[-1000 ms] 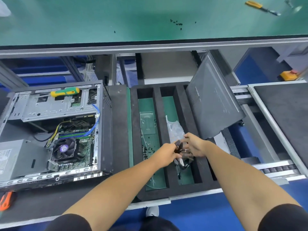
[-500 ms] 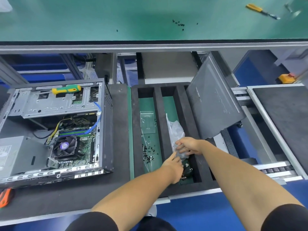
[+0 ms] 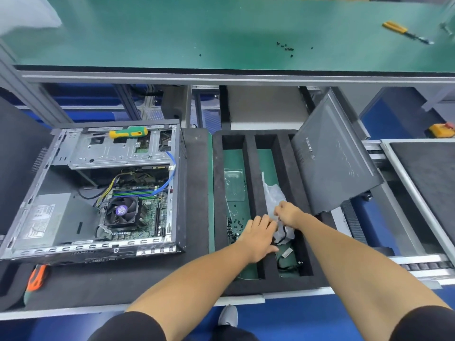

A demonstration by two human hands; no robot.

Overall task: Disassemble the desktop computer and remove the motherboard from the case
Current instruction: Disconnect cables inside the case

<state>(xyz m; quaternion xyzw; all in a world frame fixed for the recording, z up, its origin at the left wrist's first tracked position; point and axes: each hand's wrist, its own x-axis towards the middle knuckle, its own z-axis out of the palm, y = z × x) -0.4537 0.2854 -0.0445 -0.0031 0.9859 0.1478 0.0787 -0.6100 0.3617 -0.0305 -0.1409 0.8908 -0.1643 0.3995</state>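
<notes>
The open desktop case point(image 3: 180, 193) lies on its side at the left, with the motherboard point(image 3: 150, 215), its CPU fan point(image 3: 121, 210) and the power supply point(image 3: 46, 217) inside. To its right sits a black foam tray point(image 3: 251, 168) with two long slots. A small black cabled part point(image 3: 285, 238) lies in the right slot beside a clear plastic bag point(image 3: 270, 193). My left hand point(image 3: 258, 236) rests across the foam divider, its fingers stretched toward the bag. My right hand point(image 3: 288, 214) pinches the bag's lower edge.
A green-and-yellow screwdriver point(image 3: 128, 132) lies on the drive cage point(image 3: 110, 153). The removed side panel point(image 3: 332, 163) leans on the tray's right edge. Loose screws point(image 3: 234, 225) sit in the left slot. An orange tool point(image 3: 37, 279) lies front left, a yellow screwdriver point(image 3: 398, 29) on the far bench.
Both hands held the black cabled part above the tray, then lowered it into the right slot. Now it lies there, released, and both hands are at the plastic bag.
</notes>
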